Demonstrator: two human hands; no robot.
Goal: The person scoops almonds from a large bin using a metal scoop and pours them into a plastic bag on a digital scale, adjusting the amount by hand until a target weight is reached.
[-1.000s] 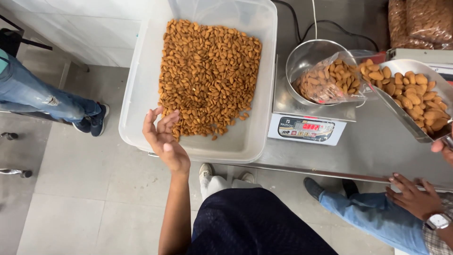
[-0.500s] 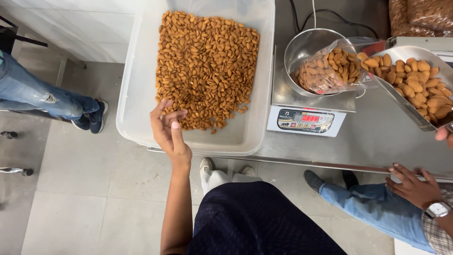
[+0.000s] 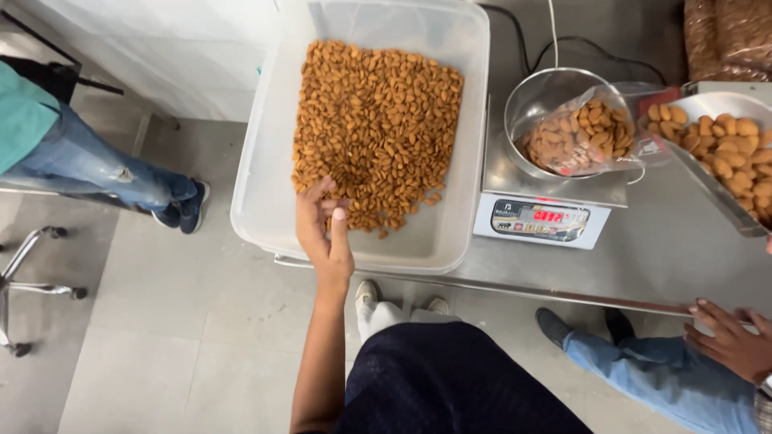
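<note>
1. The left hand reaches over the near rim of a clear plastic tub, fingers loosely curled, thumb laid against them at the edge of the almonds. Whether it pinches any nuts, I cannot tell.
2. The almonds lie in a broad heap inside the tub, thickest toward the far side, with a few loose ones near the fingers.
3. The tub rests on a steel surface, its near edge overhanging the front.
4. The person's right hand is out of view.
5. Just right of the tub stands a digital scale with a lit red display.
6. On the scale sits a metal bowl, holding a clear plastic bag partly filled with almonds.
7. At the right edge, a metal scoop loaded with almonds tilts toward the bag.
8. Another person's hand rests at the front edge of the surface, lower right, above a leg in blue jeans.
9. At far left, a second bystander's legs in jeans stand on the grey floor, near a metal chair base.
</note>
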